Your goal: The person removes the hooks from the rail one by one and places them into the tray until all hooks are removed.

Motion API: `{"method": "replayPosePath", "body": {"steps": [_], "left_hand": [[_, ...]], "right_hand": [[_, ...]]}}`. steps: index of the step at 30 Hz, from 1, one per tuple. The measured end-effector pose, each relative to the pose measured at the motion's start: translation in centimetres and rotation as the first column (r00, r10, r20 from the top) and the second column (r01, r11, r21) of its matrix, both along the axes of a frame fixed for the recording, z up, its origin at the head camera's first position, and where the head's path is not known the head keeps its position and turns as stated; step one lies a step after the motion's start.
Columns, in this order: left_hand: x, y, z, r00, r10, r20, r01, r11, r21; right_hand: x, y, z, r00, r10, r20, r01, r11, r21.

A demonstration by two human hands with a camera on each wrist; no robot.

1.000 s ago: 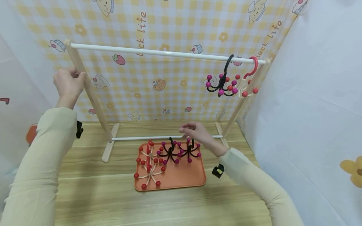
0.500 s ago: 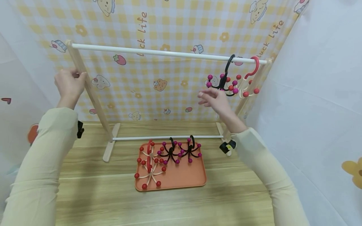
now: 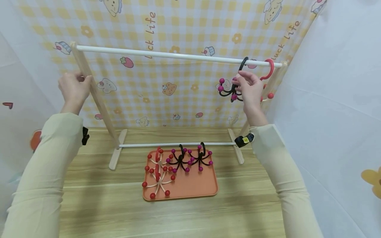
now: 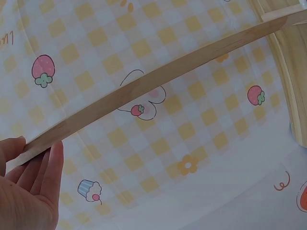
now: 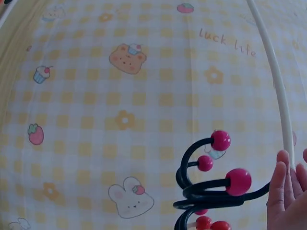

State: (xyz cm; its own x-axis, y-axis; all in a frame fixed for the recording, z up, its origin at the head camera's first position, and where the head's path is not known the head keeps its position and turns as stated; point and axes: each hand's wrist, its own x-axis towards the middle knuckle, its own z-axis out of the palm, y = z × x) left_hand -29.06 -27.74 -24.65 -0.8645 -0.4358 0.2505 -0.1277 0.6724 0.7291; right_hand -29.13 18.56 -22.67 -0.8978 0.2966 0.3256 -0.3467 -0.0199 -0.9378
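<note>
Evidently, the tray point(image 3: 193, 188) held red hangers point(image 3: 159, 182) at nine o'clock, black hangers point(image 3: 180, 159) at one. Left hand point(image 3: 74, 87) gripped post point(image 3: 99, 102); right hand point(image 3: 251, 92) stood unclosed.

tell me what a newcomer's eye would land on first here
Probably the magenta-balled black hanger hanging from the white top bar, near its right end, with the right hand close beside it. Then the bright orange tray on the table below, bearing four more hangers.

From the head, forward and down over rack point(image 3: 166, 55), tabletop point(image 3: 178, 218) and both hands point(image 3: 74, 88) point(image 3: 251, 91); from the left wrist, close along the wooden post point(image 4: 144, 85); from the right wrist, close on the black hanger point(image 5: 225, 201); sharing the checkered backdrop point(image 3: 184, 33).
</note>
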Motion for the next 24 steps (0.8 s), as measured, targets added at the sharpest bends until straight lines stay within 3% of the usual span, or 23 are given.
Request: {"method": "replayPosePath", "body": {"steps": [5,12,18,24], "left_hand": [[0.0,0.0,0.0,1.000,0.008,-0.012,-0.008,1.000,-0.011],[-0.1,0.2,0.2,0.999,0.027,-0.021,-0.028,0.999,-0.029],[-0.1,0.2,0.2,0.999,0.027,-0.028,-0.028,0.999,-0.035],[-0.1,0.1,0.2,0.999,0.025,-0.032,-0.026,0.999,-0.039]], "right_hand": [[-0.8,0.4,0.2,0.999,-0.038,-0.029,0.035,0.996,-0.079],[-1.4,1.0,1.0,0.991,-0.134,0.026,0.135,0.990,-0.047],[-1.8,1.3,1.5,0.982,-0.097,0.161,0.097,0.995,0.006],[-2.2,1.5,2.0,0.976,-0.076,0.203,0.073,0.997,0.022]]}}
